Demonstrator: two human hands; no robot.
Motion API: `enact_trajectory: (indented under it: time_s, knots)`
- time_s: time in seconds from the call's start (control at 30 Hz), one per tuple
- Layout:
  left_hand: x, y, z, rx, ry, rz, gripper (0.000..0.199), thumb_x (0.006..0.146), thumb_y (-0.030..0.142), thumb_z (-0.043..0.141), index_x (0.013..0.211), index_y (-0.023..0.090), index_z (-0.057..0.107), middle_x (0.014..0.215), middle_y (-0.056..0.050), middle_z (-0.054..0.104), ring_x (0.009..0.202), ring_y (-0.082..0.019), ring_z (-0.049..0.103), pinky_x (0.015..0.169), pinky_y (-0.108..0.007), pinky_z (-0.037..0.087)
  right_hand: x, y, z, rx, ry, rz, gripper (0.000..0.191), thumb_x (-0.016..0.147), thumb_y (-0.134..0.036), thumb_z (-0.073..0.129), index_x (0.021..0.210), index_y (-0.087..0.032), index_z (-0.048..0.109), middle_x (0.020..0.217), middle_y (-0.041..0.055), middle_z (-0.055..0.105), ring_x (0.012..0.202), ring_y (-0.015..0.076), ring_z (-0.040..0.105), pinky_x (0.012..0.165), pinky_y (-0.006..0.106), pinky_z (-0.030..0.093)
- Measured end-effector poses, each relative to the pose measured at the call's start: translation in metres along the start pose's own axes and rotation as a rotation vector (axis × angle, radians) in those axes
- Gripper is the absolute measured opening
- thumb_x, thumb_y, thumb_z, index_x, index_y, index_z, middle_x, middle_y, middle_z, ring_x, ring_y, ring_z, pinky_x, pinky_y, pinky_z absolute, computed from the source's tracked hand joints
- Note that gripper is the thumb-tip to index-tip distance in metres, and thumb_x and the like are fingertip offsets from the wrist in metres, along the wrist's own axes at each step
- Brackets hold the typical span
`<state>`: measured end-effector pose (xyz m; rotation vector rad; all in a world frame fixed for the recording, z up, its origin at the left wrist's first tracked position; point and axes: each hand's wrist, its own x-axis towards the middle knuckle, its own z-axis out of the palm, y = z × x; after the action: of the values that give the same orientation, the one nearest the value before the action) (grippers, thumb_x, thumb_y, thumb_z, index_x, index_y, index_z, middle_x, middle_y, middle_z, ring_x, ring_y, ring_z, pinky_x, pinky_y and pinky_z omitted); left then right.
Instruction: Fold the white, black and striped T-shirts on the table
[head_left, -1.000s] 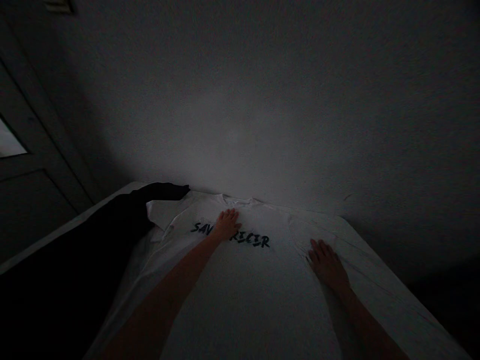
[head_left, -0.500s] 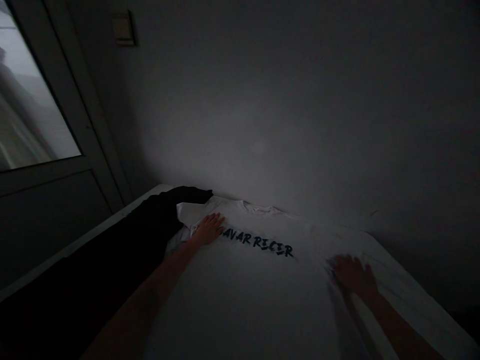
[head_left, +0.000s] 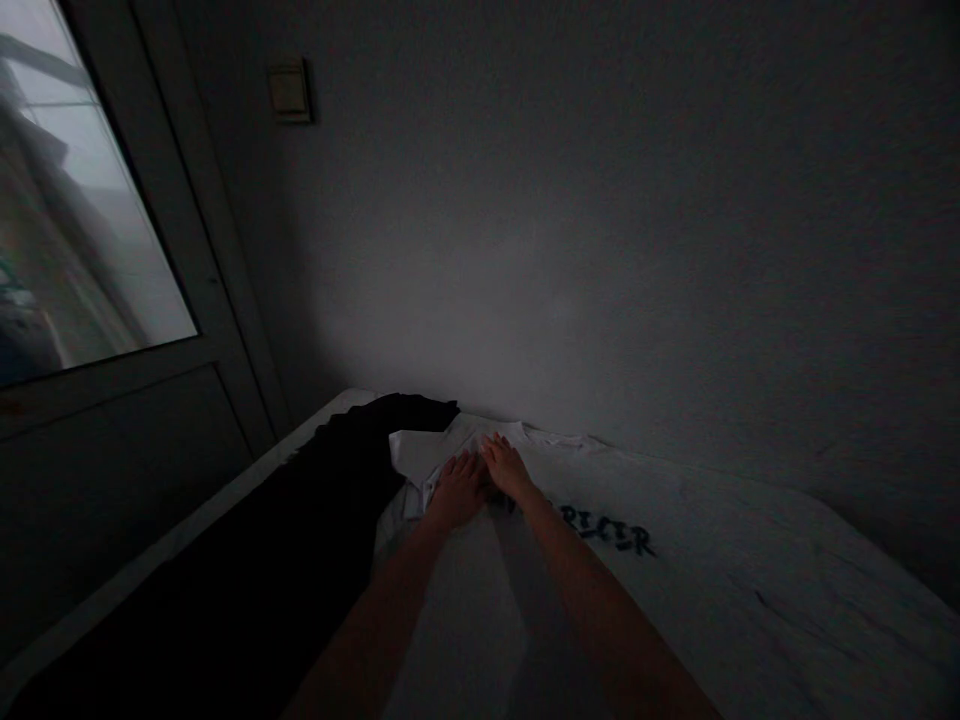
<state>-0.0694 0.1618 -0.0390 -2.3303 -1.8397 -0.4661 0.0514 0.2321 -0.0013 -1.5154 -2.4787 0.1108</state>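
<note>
A white T-shirt (head_left: 465, 640) with dark lettering across its chest lies spread out on a white surface, its collar toward the wall. My left hand (head_left: 456, 490) rests on the shirt near its left sleeve, fingers stretched out. Just beside it my right hand (head_left: 506, 466) lies on the fabric, palm down with its fingers extended, covering part of the lettering. Neither hand holds anything that I can see. Black cloth (head_left: 292, 540) lies along the left side of the shirt, touching its sleeve.
The white surface (head_left: 810, 570) extends to the right with faint creases or marks. A grey wall (head_left: 562, 250) stands behind it, bearing a light switch (head_left: 289, 92). At the left is a door (head_left: 225, 300) with a glass pane.
My right hand has moved left across the shirt from its right side to beside my left hand. The camera's view has shifted slightly left and up.
</note>
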Motion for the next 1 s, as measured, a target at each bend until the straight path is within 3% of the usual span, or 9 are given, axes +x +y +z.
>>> enact_trajectory:
  time_s: [0.17,0.3,0.4,0.57,0.63,0.7,0.8,0.9,1.0]
  knots:
    - [0.004,-0.001,-0.005,-0.098,-0.019,-0.029,0.057,0.092,0.026,0.045,0.148,0.017,0.041,0.153,-0.012,0.042,0.144,-0.025,0.033,0.119,-0.046,0.025,0.014,-0.017,0.021,-0.062,-0.009,0.061,0.052,0.103,-0.032,0.022,0.151,-0.018,0.037,0.158,0.0158,0.032,0.145,0.0298,0.029,0.115,0.051,0.024]
    - [0.013,-0.001,-0.02,-0.275,-0.024,-0.116,0.047,0.085,0.013,0.044,0.128,0.02,0.063,0.13,-0.007,0.065,0.123,-0.019,0.057,0.11,-0.034,0.04,0.014,-0.01,0.027,-0.082,-0.055,0.023,0.052,0.103,-0.03,0.024,0.152,-0.024,0.035,0.16,0.0138,0.029,0.146,0.0291,0.027,0.114,0.053,0.023]
    - [0.022,-0.008,-0.04,-0.339,0.035,-0.243,0.046,0.082,0.003,0.038,0.105,0.02,0.073,0.112,-0.005,0.073,0.108,-0.017,0.065,0.101,-0.03,0.047,0.013,-0.011,0.028,-0.075,-0.054,0.031,0.053,0.103,-0.035,0.025,0.153,-0.021,0.033,0.16,0.0161,0.027,0.146,0.0308,0.026,0.114,0.054,0.021]
    - [0.015,-0.048,-0.087,-0.172,0.195,-0.476,0.053,0.08,0.0,0.036,0.117,0.021,0.068,0.123,-0.007,0.068,0.118,-0.022,0.059,0.107,-0.039,0.042,0.009,-0.017,0.028,-0.043,-0.001,0.064,0.055,0.103,-0.044,0.026,0.153,-0.022,0.035,0.16,0.0142,0.027,0.146,0.0325,0.025,0.116,0.053,0.018]
    - [0.0,-0.07,-0.098,-0.014,0.159,-0.566,0.054,0.082,0.004,0.04,0.128,0.021,0.062,0.136,-0.009,0.061,0.129,-0.028,0.051,0.113,-0.052,0.034,0.01,-0.017,0.028,-0.021,-0.012,0.082,0.055,0.103,-0.044,0.027,0.152,-0.022,0.036,0.161,0.0132,0.027,0.147,0.032,0.025,0.116,0.052,0.017]
    - [-0.018,-0.091,-0.1,0.107,-0.016,-0.612,0.059,0.084,0.015,0.049,0.142,0.021,0.049,0.153,-0.013,0.042,0.142,-0.037,0.033,0.112,-0.066,0.025,0.011,-0.017,0.026,0.0,-0.024,0.098,0.055,0.103,-0.044,0.028,0.152,-0.023,0.037,0.161,0.0125,0.027,0.147,0.0318,0.024,0.117,0.052,0.016]
    - [-0.038,-0.114,-0.092,0.137,-0.271,-0.568,0.09,0.079,0.042,0.064,0.156,0.022,0.022,0.165,-0.014,0.012,0.149,-0.043,0.005,0.107,-0.075,0.02,0.011,-0.018,0.024,0.02,-0.032,0.108,0.055,0.103,-0.045,0.028,0.152,-0.023,0.038,0.161,0.012,0.026,0.147,0.0321,0.023,0.117,0.051,0.015]
    - [-0.044,-0.129,-0.08,0.132,-0.251,-0.527,0.114,0.071,0.062,0.068,0.158,0.025,0.006,0.165,-0.012,0.0,0.149,-0.044,-0.005,0.107,-0.076,0.014,0.009,-0.019,0.021,0.022,-0.023,0.096,0.055,0.103,-0.045,0.029,0.152,-0.021,0.038,0.161,0.0123,0.027,0.147,0.0324,0.024,0.117,0.051,0.015]
    - [-0.044,-0.145,-0.073,0.146,-0.193,-0.491,0.121,0.067,0.068,0.069,0.158,0.024,0.002,0.165,-0.011,0.001,0.149,-0.043,-0.006,0.109,-0.075,0.009,0.006,-0.018,0.021,0.023,-0.017,0.087,0.055,0.102,-0.045,0.029,0.151,-0.02,0.039,0.16,0.0119,0.029,0.146,0.0319,0.026,0.117,0.05,0.016]
